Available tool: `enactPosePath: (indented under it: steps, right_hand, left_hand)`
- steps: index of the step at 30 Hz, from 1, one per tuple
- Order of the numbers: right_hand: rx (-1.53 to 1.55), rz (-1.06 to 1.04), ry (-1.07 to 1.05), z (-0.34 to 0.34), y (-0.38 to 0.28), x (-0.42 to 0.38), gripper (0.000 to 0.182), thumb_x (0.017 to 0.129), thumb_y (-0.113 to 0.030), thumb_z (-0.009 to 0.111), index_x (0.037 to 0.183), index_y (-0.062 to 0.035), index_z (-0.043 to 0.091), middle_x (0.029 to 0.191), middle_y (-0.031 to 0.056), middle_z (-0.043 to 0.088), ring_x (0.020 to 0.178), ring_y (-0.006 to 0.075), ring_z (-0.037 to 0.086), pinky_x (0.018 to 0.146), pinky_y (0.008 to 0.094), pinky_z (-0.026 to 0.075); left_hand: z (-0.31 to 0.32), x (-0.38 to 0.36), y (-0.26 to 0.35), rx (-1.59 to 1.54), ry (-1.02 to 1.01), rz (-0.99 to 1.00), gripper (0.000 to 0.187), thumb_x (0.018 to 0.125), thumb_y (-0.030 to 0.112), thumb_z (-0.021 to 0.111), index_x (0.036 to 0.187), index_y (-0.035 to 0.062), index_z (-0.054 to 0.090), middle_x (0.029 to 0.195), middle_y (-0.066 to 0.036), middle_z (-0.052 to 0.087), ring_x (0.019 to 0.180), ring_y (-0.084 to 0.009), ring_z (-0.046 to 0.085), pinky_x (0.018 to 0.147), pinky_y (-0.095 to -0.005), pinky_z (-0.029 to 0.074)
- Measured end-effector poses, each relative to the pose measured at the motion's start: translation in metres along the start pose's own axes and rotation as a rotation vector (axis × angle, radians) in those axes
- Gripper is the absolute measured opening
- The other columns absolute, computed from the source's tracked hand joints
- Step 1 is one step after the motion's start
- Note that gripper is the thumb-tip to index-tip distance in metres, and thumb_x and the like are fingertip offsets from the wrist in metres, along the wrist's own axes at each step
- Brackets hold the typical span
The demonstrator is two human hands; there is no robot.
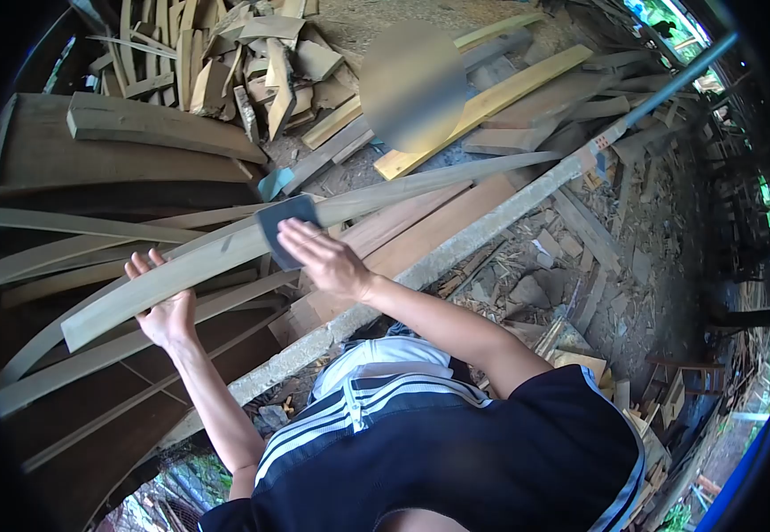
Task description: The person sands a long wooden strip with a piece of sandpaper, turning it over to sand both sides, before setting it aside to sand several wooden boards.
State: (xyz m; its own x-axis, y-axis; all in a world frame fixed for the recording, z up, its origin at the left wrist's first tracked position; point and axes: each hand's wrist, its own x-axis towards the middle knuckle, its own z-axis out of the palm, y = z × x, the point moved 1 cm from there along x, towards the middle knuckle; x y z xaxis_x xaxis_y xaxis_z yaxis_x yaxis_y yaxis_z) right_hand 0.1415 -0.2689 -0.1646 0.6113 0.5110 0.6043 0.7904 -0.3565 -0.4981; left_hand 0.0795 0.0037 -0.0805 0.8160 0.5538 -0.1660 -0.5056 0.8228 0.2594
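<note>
A long, pale wooden board (181, 270) runs up from the lower left toward the upper right, slightly curved. My left hand (170, 315) supports it from underneath near its lower end; the fingertips show above the far edge and the palm below the near one. On the board's face, close to its middle, lies a dark grey sheet that looks like sandpaper (280, 232). My right hand (330, 262) presses on this sheet, fingers together and stretched across it. The sheet's underside is hidden.
Curved wooden strips (92, 253) lie beneath and left of the board. Offcuts (269, 71) are heaped at the back, beside yellowish planks (491, 106). A long concrete ledge (456, 244) crosses diagonally in front of me. Wood scraps and stones (544, 288) litter the ground at right.
</note>
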Motion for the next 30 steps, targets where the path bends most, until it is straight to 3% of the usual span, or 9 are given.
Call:
enactPosePath:
  steps: [4, 5, 6, 7, 12, 15, 20, 24, 30]
  right_hand:
    - [-0.2, 0.352, 0.105, -0.028, 0.103, -0.065, 0.05, 0.085, 0.004, 0.048, 0.134, -0.0024, 0.044, 0.139, 0.0166, 0.042, 0.132, 0.0292, 0.037, 0.111, 0.0371, 0.03]
    - [0.283, 0.586, 0.316, -0.022, 0.139, -0.087, 0.042, 0.093, -0.007, 0.045, 0.135, -0.001, 0.042, 0.14, 0.0173, 0.04, 0.133, 0.0293, 0.036, 0.111, 0.0362, 0.027]
    - [-0.281, 0.608, 0.105, -0.051, 0.135, -0.086, 0.041, 0.098, -0.017, 0.041, 0.134, 0.0021, 0.041, 0.142, 0.0175, 0.039, 0.133, 0.0285, 0.036, 0.111, 0.0369, 0.028]
    - [-0.203, 0.698, 0.102, -0.059, 0.135, -0.083, 0.04, 0.098, -0.017, 0.04, 0.132, 0.004, 0.044, 0.142, 0.018, 0.038, 0.133, 0.0296, 0.036, 0.111, 0.0369, 0.028]
    - [-0.17, 0.272, 0.106, -0.017, 0.062, -0.04, 0.051, 0.082, -0.002, 0.059, 0.131, 0.0013, 0.045, 0.14, 0.018, 0.04, 0.132, 0.0313, 0.036, 0.113, 0.0371, 0.026]
    - [-0.099, 0.122, 0.069, -0.011, 0.043, -0.039, 0.057, 0.08, 0.0, 0.062, 0.133, -0.0031, 0.044, 0.138, 0.0167, 0.043, 0.131, 0.0312, 0.037, 0.111, 0.0397, 0.03]
    - [-0.152, 0.54, 0.158, -0.065, 0.136, -0.076, 0.042, 0.092, -0.008, 0.048, 0.134, -0.0011, 0.044, 0.142, 0.0172, 0.038, 0.134, 0.0276, 0.034, 0.112, 0.0355, 0.027]
    - [-0.083, 0.745, 0.152, -0.074, 0.163, -0.08, 0.04, 0.097, -0.014, 0.043, 0.133, 0.0029, 0.043, 0.143, 0.018, 0.037, 0.134, 0.0283, 0.034, 0.111, 0.0354, 0.027]
    - [-0.062, 0.21, 0.059, -0.045, 0.033, -0.026, 0.054, 0.083, 0.001, 0.057, 0.135, -0.0035, 0.043, 0.142, 0.0153, 0.039, 0.132, 0.0306, 0.036, 0.112, 0.0385, 0.029]
  left_hand:
    - [-0.005, -0.004, 0.0, -0.006, 0.006, 0.012, 0.048, 0.095, 0.043, 0.033, 0.131, 0.0161, 0.05, 0.136, -0.003, 0.049, 0.129, -0.0284, 0.042, 0.11, -0.0451, 0.024]
    - [-0.007, -0.005, 0.002, -0.012, -0.013, 0.006, 0.048, 0.095, 0.043, 0.033, 0.132, 0.0162, 0.05, 0.137, -0.003, 0.049, 0.129, -0.0284, 0.041, 0.11, -0.0452, 0.024]
    - [-0.007, -0.005, 0.001, 0.033, 0.025, 0.053, 0.054, 0.095, 0.047, 0.029, 0.133, 0.0145, 0.048, 0.138, -0.005, 0.048, 0.131, -0.0296, 0.039, 0.112, -0.0445, 0.022]
    - [-0.005, -0.006, 0.001, 0.035, 0.024, 0.06, 0.054, 0.095, 0.047, 0.029, 0.133, 0.0145, 0.048, 0.138, -0.005, 0.048, 0.131, -0.0296, 0.039, 0.112, -0.0445, 0.022]
    - [-0.007, -0.006, 0.0, 0.038, -0.15, 0.032, 0.072, 0.09, 0.065, 0.02, 0.136, 0.0155, 0.044, 0.142, -0.006, 0.042, 0.133, -0.0306, 0.035, 0.112, -0.0458, 0.021]
    - [0.023, -0.021, -0.016, 0.066, 0.01, 0.13, 0.072, 0.09, 0.065, 0.02, 0.135, 0.0142, 0.046, 0.142, -0.006, 0.042, 0.134, -0.0307, 0.034, 0.112, -0.0459, 0.021]
    - [0.022, -0.023, -0.017, 0.14, 0.119, 0.18, 0.071, 0.089, 0.065, 0.026, 0.133, 0.0151, 0.048, 0.143, -0.011, 0.04, 0.133, -0.0298, 0.035, 0.11, -0.0453, 0.024]
    - [0.013, -0.021, -0.016, 0.133, 0.271, 0.24, 0.061, 0.087, 0.055, 0.034, 0.12, 0.0103, 0.058, 0.124, -0.02, 0.055, 0.111, -0.028, 0.054, 0.1, -0.0438, 0.038]
    - [0.024, -0.006, -0.02, 0.123, 0.37, 0.25, 0.054, 0.089, 0.051, 0.035, 0.085, 0.0023, 0.057, 0.073, -0.007, 0.057, 0.067, -0.0208, 0.056, 0.069, -0.0344, 0.047]
